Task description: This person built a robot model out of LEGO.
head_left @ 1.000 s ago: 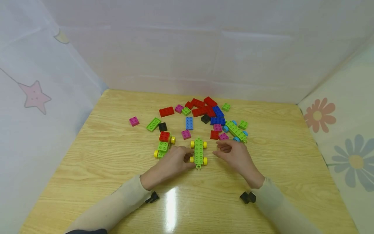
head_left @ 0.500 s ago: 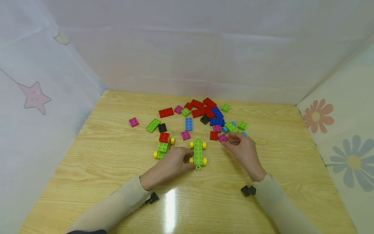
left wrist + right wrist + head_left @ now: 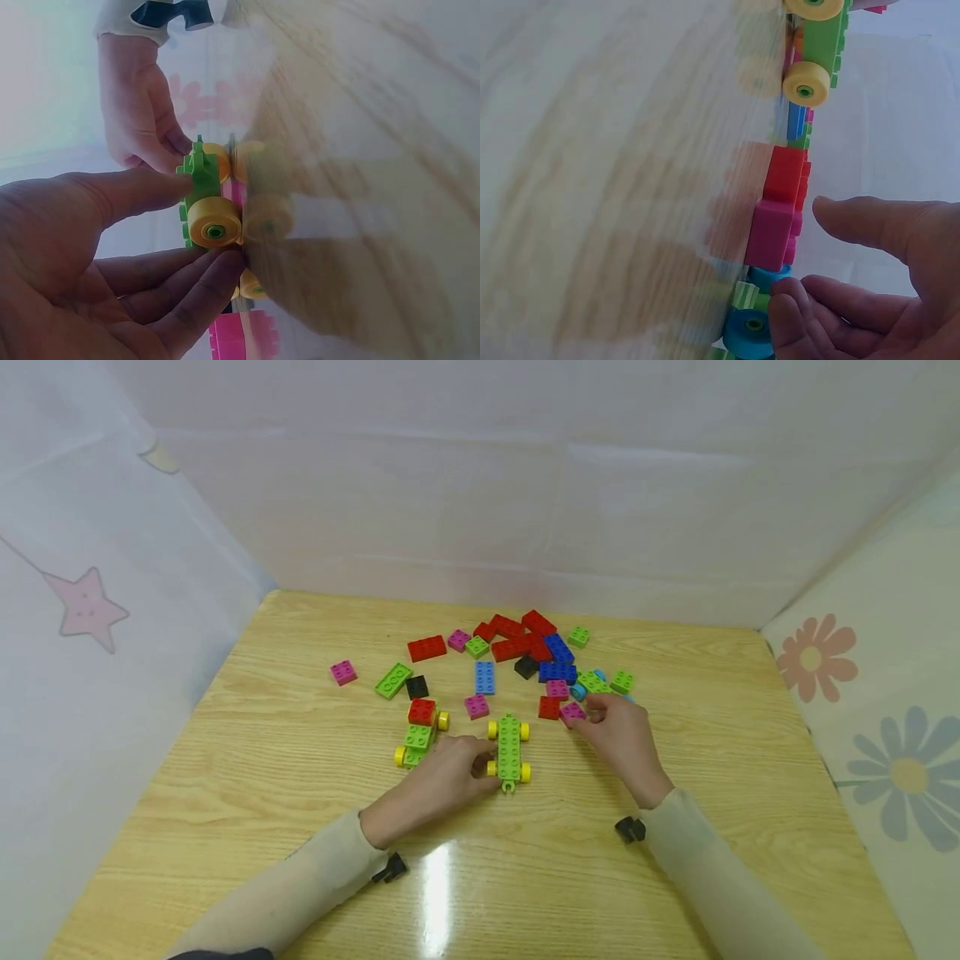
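In the head view my left hand [image 3: 442, 772] holds the side of a green toy car base [image 3: 509, 749] with yellow wheels. Its thumb and fingertips lie around one wheel in the left wrist view. My right hand [image 3: 624, 735] reaches to a pink 2x2 brick [image 3: 572, 713]. In the right wrist view, the thumb stands slightly apart from that pink brick [image 3: 771, 234], and the curled fingers are beside a blue wheel [image 3: 748, 330]. The green car base with blue wheels [image 3: 592, 682] is partly hidden behind the right hand.
Left of the held base stands a yellow-wheeled car [image 3: 418, 735] with green and red bricks on it. A red brick [image 3: 549, 707] sits next to the pink one. Several red, blue, black, pink and green bricks lie toward the back of the wooden table [image 3: 262, 777].
My right hand has moved right and slightly forward, from beside the yellow-wheeled base to the pink brick. The left hand has stayed at the base, which looks almost unmoved.
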{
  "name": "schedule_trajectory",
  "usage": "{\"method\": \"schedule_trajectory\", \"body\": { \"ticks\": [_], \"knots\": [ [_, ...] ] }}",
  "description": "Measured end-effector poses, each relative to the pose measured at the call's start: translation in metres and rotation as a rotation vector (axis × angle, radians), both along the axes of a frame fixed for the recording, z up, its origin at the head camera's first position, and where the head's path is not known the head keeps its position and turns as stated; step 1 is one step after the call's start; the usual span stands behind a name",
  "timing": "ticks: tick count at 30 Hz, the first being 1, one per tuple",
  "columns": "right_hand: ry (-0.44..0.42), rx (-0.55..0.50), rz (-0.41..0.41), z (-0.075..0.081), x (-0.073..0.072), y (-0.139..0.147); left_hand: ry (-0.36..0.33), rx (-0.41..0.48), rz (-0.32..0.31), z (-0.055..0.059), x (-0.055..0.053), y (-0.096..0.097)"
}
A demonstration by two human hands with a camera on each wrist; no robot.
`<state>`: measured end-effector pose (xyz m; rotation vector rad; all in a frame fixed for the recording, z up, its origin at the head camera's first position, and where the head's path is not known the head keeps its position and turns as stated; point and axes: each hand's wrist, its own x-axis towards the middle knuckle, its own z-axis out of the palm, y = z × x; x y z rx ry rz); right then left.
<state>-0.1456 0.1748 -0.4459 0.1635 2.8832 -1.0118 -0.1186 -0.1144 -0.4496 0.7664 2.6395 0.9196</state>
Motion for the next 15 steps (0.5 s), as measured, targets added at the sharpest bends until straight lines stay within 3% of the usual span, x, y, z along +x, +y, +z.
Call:
{"method": "schedule_trajectory", "body": {
  "ticks": [7,15],
  "knots": [
    [0.02,0.089,0.038,-0.0031,-0.0027,-0.0006,-0.006,0.013,-0.017,0.0007,-0.0012,-0.0006],
    [-0.008,0.118,0.061,-0.0038,-0.0079,-0.0013,-0.014,0.02,-0.031,0.0,-0.0017,-0.002]
  ]
}}
